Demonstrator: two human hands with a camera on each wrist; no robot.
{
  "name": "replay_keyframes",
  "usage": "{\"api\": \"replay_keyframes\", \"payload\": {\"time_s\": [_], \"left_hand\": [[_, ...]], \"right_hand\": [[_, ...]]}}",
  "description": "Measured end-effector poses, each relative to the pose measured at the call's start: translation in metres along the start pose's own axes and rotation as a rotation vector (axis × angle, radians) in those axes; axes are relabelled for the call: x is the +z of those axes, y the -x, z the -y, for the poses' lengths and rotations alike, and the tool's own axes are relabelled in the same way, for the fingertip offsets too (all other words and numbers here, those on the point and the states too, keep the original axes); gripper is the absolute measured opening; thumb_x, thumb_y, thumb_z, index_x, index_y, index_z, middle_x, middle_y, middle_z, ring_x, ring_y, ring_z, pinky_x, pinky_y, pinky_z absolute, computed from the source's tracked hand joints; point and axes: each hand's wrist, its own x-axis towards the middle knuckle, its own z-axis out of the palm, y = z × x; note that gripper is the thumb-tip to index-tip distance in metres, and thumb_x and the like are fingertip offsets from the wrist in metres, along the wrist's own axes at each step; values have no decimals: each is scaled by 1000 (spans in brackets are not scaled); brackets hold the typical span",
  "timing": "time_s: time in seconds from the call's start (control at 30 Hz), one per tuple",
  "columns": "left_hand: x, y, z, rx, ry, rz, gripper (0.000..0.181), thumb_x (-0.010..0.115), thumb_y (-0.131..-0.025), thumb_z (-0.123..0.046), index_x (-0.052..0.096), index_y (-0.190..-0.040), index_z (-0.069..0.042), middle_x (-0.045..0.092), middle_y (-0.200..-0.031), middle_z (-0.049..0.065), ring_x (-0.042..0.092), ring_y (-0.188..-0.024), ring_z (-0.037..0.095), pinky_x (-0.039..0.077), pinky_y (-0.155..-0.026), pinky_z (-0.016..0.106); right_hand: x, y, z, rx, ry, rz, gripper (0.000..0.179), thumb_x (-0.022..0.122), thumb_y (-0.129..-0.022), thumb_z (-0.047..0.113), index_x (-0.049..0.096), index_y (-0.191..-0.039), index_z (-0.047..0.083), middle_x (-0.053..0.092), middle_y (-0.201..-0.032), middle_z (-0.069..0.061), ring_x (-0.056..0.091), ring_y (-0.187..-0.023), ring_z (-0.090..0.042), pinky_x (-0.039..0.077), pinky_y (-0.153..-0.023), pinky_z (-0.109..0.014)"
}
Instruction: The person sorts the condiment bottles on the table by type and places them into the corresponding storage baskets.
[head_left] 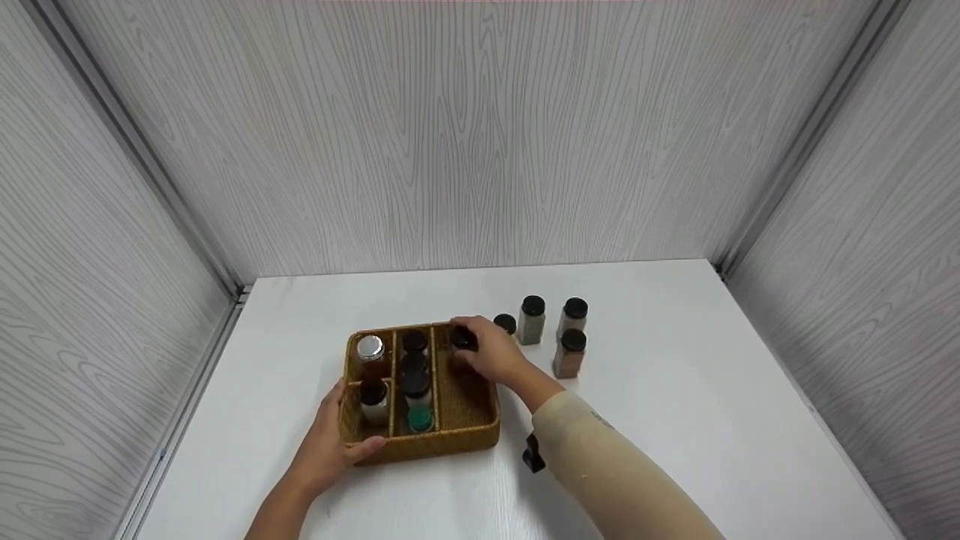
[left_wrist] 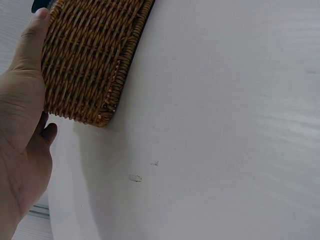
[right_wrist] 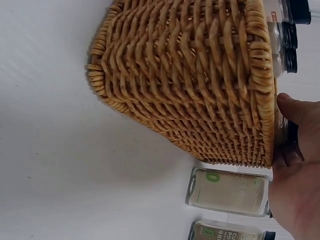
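A woven wicker basket [head_left: 420, 448] with compartments sits on the white table. My left hand [head_left: 328, 442] grips its front left corner, thumb along the front wall and fingers at the left side. In the rear of the right compartment, my right hand [head_left: 491, 351] holds a black-capped spice jar [head_left: 463, 339] by its top; the wicker wall and my fingers partly hide it. The middle compartment has a row of dark-capped jars [head_left: 416, 383] and a green-capped jar [head_left: 421, 419] at the front. To the left are a silver-lidded jar [head_left: 370, 348] and a black-lidded jar [head_left: 373, 394].
Right of the basket stand several black-capped spice jars: one with green contents [head_left: 532, 321], one with brownish contents [head_left: 570, 354], a pale one [head_left: 574, 318] and one partly behind my right hand [head_left: 505, 324]. White wood-grain panels [head_left: 480, 150] enclose the table's back and sides.
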Motion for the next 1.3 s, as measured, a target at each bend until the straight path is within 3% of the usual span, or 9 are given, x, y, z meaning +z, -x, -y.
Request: {"api": "replay_keyframes", "payload": {"time_s": [0.17, 0.37, 0.77, 1.03, 1.3], "left_hand": [[0, -2, -1, 1, -9, 2, 146, 86, -79, -72, -7, -175, -11, 2, -183, 24, 10, -168, 50, 17, -135, 67], [0, -2, 0, 10, -26, 3, 145, 85, -82, -71, -8, -175, -10, 2, -182, 26, 10, -168, 51, 18, -135, 67], [-2, 0, -2, -6, -36, 13, 145, 86, -82, -70, -8, -175, -10, 1, -182, 27, 9, -168, 51, 16, -135, 67], [-1, 1, -3, -14, -42, 17, 145, 85, -81, -71, -8, -175, -11, 1, -182, 27, 8, -168, 52, 16, -134, 69], [0, 2, -4, -10, -51, 25, 144, 85, -82, -71, -9, -174, -10, 0, -182, 28, 8, -167, 53, 17, -134, 69]], "right_hand": [[-1, 4, 0, -14, -32, -12, 66, 75, -104, 15, 47, -164, 15, 55, -163, -14, 54, -152, -33, 46, -126, -50], [-6, 10, 1, -17, -68, -18, 68, 75, -104, 16, 47, -165, 17, 54, -164, -12, 53, -153, -32, 46, -127, -50], [-40, 29, -5, -41, -295, -28, 64, 76, -104, 19, 49, -162, 17, 53, -162, -19, 57, -148, -44, 53, -118, -58], [-67, 40, -26, -17, -295, -100, 60, 78, -101, 12, 55, -157, 12, 58, -158, -15, 58, -148, -35, 52, -122, -50], [-98, 56, -56, 26, -320, -131, 57, 77, -102, 13, 56, -154, 6, 61, -155, -19, 56, -148, -39, 47, -124, -59]]}}
